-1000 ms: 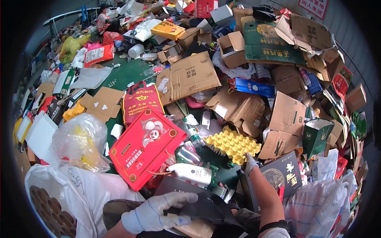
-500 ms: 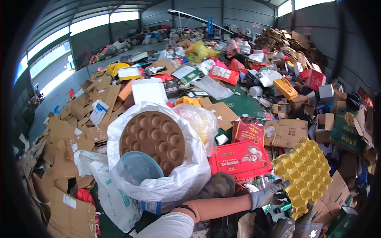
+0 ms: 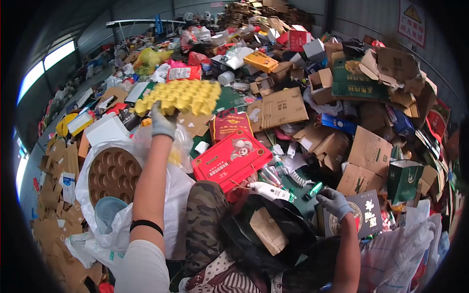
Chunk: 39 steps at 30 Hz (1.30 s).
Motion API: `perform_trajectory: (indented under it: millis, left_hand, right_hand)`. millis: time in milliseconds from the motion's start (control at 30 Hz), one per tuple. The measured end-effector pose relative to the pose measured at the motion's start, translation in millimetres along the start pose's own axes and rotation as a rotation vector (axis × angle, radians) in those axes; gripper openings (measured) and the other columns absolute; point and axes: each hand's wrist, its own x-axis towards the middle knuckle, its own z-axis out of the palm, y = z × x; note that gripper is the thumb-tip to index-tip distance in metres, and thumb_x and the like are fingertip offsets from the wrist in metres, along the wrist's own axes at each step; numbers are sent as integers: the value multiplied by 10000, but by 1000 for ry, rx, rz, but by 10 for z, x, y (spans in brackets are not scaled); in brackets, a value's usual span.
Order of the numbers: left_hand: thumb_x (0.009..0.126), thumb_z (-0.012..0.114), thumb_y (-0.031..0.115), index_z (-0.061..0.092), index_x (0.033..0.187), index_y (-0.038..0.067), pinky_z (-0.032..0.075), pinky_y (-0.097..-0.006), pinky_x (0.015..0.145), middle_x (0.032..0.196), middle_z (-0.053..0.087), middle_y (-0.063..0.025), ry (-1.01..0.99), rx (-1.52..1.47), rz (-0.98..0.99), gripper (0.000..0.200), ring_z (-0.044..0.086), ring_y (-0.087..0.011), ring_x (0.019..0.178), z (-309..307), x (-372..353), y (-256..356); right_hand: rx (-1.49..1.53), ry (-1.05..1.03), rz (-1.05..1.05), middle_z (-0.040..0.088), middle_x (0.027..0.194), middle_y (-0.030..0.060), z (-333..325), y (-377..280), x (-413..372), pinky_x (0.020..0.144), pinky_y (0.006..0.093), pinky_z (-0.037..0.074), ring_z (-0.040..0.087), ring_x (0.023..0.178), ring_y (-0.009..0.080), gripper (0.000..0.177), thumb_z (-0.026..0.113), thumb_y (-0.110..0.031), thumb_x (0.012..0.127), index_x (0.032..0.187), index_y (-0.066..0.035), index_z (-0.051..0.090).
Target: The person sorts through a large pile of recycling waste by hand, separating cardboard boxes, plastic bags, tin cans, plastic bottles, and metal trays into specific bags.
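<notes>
low right, the grey-gloved right hand (image 3: 334, 201) curls over the corner of a glossy black box (image 3: 367, 218); whether it grips anything cannot be told. near the centre lies a flat red gift box (image 3: 229, 158), and to the left a white plastic sack (image 3: 171, 195) holds a brown dimpled tray (image 3: 113, 173). in the upper left, the gloved left hand (image 3: 162, 123) pinches the near edge of a bumpy moulded-pulp yellow egg tray (image 3: 181, 95), held up flat just above it. beyond, crumpled cardboard (image 3: 283, 105) litters the green floor (image 3: 225, 98) of a grey-walled shed.

walls (image 3: 361, 19): grey metal sheeting | windows (image 3: 46, 66): bright strip, left — daylight | floor (image 3: 232, 97): green, under cardboard heaps (image 3: 56, 195)
</notes>
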Motion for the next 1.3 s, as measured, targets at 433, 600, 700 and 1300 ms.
perform_trajectory:
  millis: [433,600,700,1300]
  left_hand:
    - [835,602,346,531,1186,88,449,-318,853,1090,599,-111,-1402,1462,-400,442,575,-228,1019,695,-1982,-1702]
    - [771,604,410,555,1147,88,435,-390,840,1053,605,-131,-1710,1588,-168,498,572,-300,975,794,-1974,-1671]
    - [749,623,380,565,1127,88,439,-391,818,1047,604,-122,-1720,1590,-121,481,577,-296,949,821,-1921,-1689]
    - [637,714,244,582,1088,51,469,-386,772,988,617,-152,-1260,1737,45,508,597,-317,890,560,-1947,-2033]
  right_hand:
    - [-372,-439,253,604,1092,162,44,996,300,898,356,423,561,1037,318,448,611,-366,778,1112,-69,588]
    - [-504,31,434,511,1203,188,-665,1769,404,949,377,396,496,1115,344,561,665,-313,738,1216,-65,507]
    - [-360,558,734,594,1021,194,-962,2587,117,819,364,466,584,950,306,557,680,-314,743,1164,7,506]
    - [-158,302,658,363,1361,204,816,3235,-1811,1053,374,260,348,1267,329,938,719,-309,580,1380,-83,284]
